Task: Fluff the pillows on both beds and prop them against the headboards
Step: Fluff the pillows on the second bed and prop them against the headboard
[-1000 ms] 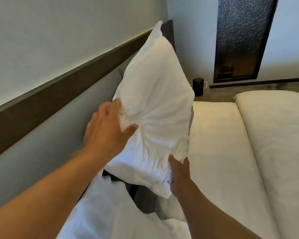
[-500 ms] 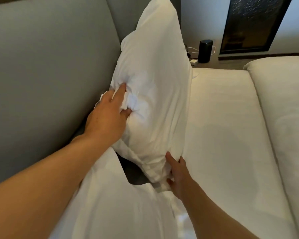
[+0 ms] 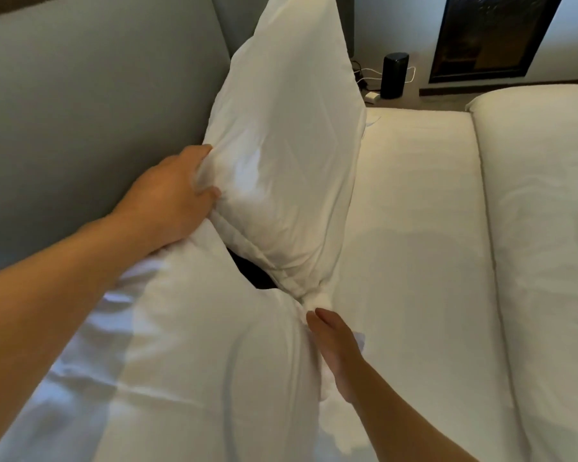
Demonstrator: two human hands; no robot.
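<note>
Both forearms are showing bare from the frame's lower edge down to the wrists, with no sleeve reaching into view. The left hand (image 3: pixel 167 198) and the right hand (image 3: pixel 336 348) are appearing bare and ungloved.

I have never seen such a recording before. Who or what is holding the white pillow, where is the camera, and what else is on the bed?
There is no machine here. A person works with two bare hands, and the single camera sits on that person's head, looking forward and down, so you see their own arms.

The left hand has a grip on the side edge of the standing pillow. The right hand is at its lower corner; whether it pinches the fabric there I cannot tell. The pillow stands on end beside the grey padded headboard.

A second pillow lies nearer the camera. Beyond them are the white sheet and a folded duvet. A black cylinder with cables stands in the far corner.
</note>
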